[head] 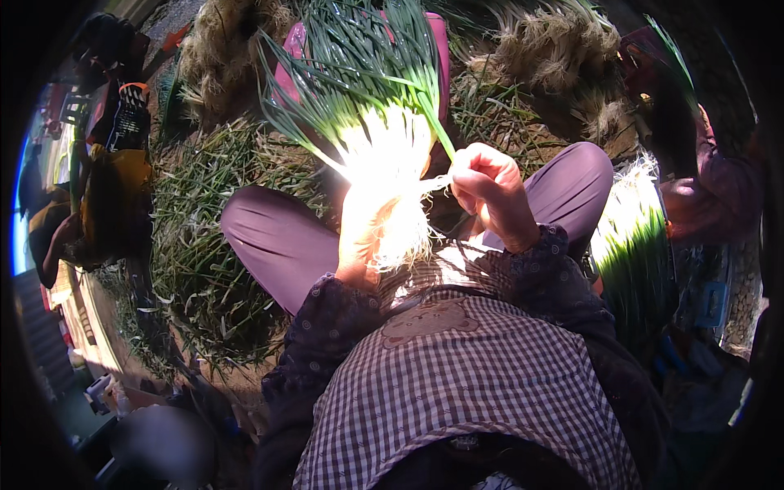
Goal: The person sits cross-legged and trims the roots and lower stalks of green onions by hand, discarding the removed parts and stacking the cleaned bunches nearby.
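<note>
A thick bunch of green onions [367, 116] fans out before me, its green leaves away from me and its stringy roots towards my apron. My left hand [364, 229] is closed round the white root end, which glares in the sun. To its right, my right hand [489, 187] pinches a green leaf or stalk between thumb and fingers, beside the bunch; a pale, rooty strand reaches from the bunch to these fingertips. Under the leaves stands a pink plastic object [438, 67], mostly covered. Glare hides where the left fingers end.
Leaf trimmings [208, 245] lie heaped on the left. Rooted onion bundles [551, 49] are piled at the back right, more at the back left [214, 55]. Trimmed-looking onions [634, 245] stand beside my right knee. One person [704, 177] sits at the right, others [116, 202] at the left.
</note>
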